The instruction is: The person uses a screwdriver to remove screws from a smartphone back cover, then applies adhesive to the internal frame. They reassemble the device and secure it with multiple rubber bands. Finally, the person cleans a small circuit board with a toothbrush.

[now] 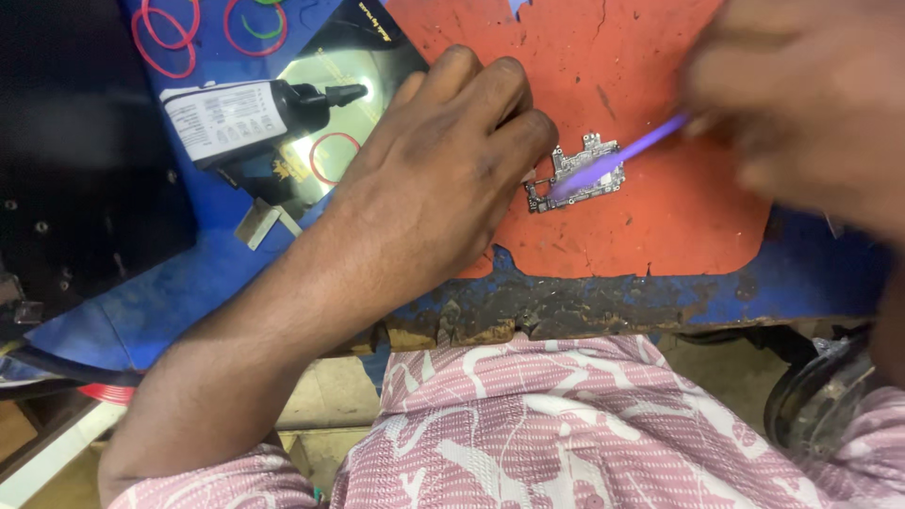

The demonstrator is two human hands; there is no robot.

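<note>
A pink shirt with a white swirl pattern (566,424) fills the bottom of the frame, closest to the lens. Just above it runs the chipped, worn blue edge of the workbench (613,306), stretching across the middle of the picture.

The left hand (443,179) comes up from the lower left over that edge and lies palm down on the cracked orange rubber mat (660,226), its fingers curled together with the fingertips pressing the left end of a small grey circuit board (580,174) that lies flat near the centre of the frame.

The right hand (801,104), blurred, sits at the upper right and pinches a thin purple plastic tool (617,155), closed around its upper end. The tool slants down to the left, and its tip rests on the board.

Left of the left hand, in the upper left, a black bottle with a white label and a pointed black nozzle (250,113) lies on its side over a shiny black rectangular sheet (363,57). Farther still, at the top left edge, red and green rubber bands (170,33) lie on the blue surface.
</note>
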